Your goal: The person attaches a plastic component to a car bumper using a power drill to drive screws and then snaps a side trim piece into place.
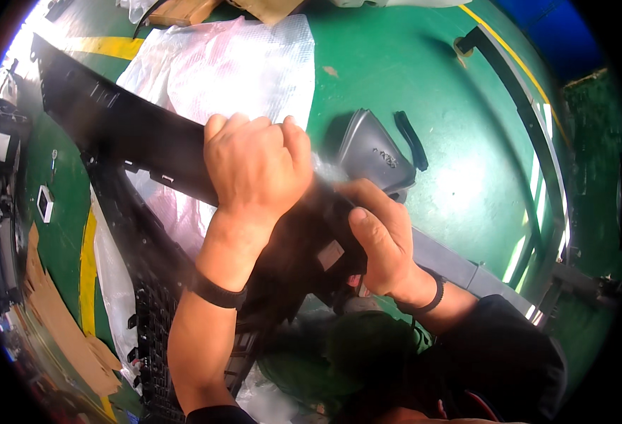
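A long black plastic panel (141,124) runs slantwise from the upper left to the middle, its far part smooth and its lower edge cut with small slots. My left hand (258,166) is closed over its upper edge near the middle, knuckles up. At the panel's right end my right hand (385,233) grips the edge, thumb on the near side and index finger bent over the top. A small pale label (330,255) shows on the dark surface between my hands. Below, a black lattice-like plastic part (157,325) reaches down beside my left forearm. The fingertips of my left hand are hidden.
Translucent plastic sheeting (254,63) covers green floor beyond the panel. A dark grey rounded housing (374,152) and a curved black strip (411,140) lie to the right. A grey metal frame (530,120) bends around the right side. Torn cardboard (63,318) lies at left.
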Motion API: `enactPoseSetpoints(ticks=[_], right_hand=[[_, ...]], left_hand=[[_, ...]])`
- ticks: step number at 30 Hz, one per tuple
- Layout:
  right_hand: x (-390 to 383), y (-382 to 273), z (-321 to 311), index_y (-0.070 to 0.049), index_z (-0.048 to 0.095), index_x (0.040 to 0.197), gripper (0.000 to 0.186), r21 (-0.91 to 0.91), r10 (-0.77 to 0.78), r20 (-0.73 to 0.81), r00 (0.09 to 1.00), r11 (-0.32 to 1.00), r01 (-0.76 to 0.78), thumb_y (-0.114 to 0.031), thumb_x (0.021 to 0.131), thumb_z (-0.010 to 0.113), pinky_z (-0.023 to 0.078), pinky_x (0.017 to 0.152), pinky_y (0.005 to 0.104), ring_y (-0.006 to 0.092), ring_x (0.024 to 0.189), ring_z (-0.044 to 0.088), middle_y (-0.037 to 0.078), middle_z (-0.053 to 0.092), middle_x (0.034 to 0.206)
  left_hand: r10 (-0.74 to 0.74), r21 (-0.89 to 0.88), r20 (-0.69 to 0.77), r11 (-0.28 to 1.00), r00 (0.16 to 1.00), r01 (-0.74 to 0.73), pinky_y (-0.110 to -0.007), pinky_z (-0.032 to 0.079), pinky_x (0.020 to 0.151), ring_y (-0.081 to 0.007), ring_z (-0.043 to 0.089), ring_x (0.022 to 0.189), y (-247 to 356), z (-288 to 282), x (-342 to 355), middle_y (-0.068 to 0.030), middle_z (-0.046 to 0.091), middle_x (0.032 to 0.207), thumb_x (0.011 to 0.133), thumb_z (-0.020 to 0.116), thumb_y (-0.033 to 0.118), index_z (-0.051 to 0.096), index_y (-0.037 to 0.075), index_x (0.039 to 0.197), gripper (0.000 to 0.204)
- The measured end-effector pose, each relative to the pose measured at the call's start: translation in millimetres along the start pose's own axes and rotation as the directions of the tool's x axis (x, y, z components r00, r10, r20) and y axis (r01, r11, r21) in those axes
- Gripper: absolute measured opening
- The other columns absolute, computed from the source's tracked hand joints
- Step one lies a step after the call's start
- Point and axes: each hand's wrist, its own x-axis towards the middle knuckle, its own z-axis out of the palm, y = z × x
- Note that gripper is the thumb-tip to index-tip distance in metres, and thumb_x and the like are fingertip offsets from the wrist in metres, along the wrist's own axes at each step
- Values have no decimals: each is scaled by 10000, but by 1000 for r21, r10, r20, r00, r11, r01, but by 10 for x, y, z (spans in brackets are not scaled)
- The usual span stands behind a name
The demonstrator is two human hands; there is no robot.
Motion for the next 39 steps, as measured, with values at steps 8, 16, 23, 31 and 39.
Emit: enactPoseSetpoints(ticks=[8,16,23,31,39], right_hand=[[143,-175,-93,75,528,1341,583,324,89,226,970,932,-161,-367,968,454,438,983,321,210,1108,592,140,632,1233],[17,34,132,67,580,1306,607,430,62,81,995,898,-91,-416,1011,361,456,932,290,192,1041,619,123,682,1144],[-112,337,332,-2,654,1125,460,841,300,-47,953,527,-125,-414,1030,472,507,826,340,202,910,650,85,697,1028],[-207,601,360,-13,605,726,401,219,80,-247,966,975,-25,-302,998,544,305,519,269,58,575,409,-19,516,623],[-223,906,385,27,619,910,229,-247,-327,-190,926,929,277,-161,976,506,461,639,357,194,722,581,85,634,814]], left_hand=[[-176,-393,-219,916,960,78,-395,486,873,-297,628,915,-31,-361,-294,-125,653,994,919,645,56,625,17,1056,143],[-570,-567,314,528,759,632,-314,529,718,-207,687,802,497,-403,-1473,-134,694,910,841,768,37,678,19,1045,224],[-663,-547,279,484,694,683,-329,538,674,-255,720,762,518,-235,-1804,-152,724,896,803,796,52,719,23,982,197],[-673,-469,434,399,599,788,-324,526,671,-200,700,728,458,-269,-1777,-157,737,867,722,879,114,723,-8,964,313],[-573,-531,141,645,807,550,-334,531,710,-257,717,790,466,-182,-1986,-169,732,897,776,829,106,739,6,939,211]])
